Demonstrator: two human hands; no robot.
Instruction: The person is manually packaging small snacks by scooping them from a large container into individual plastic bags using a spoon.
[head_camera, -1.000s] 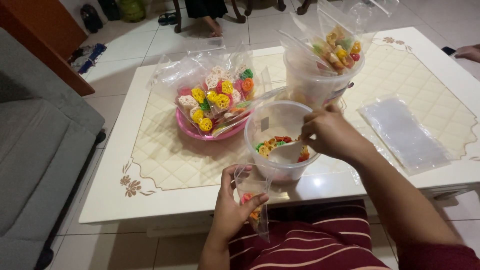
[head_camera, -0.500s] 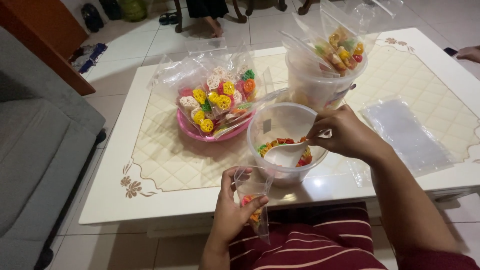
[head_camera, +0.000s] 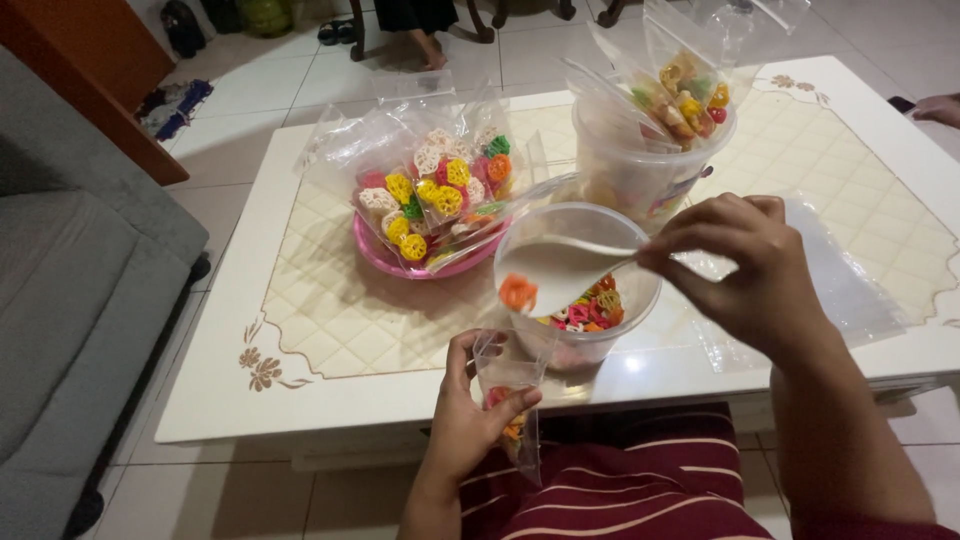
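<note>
Left hand (head_camera: 468, 420): closed around a small clear plastic bag (head_camera: 508, 400), mouth up, some coloured snacks inside, held below the white table's (head_camera: 215, 390) near edge.
Right hand (head_camera: 745, 265): pinching the handle of a white plastic scoop (head_camera: 555, 272), raised over the round translucent plastic tub (head_camera: 580, 285); one orange wheel-shaped cracker (head_camera: 518, 292) sits at the scoop's lip, just above the bag mouth.
Behind: pink plate (head_camera: 375, 258) stacked with filled bags; tall clear bucket (head_camera: 640, 170).
</note>
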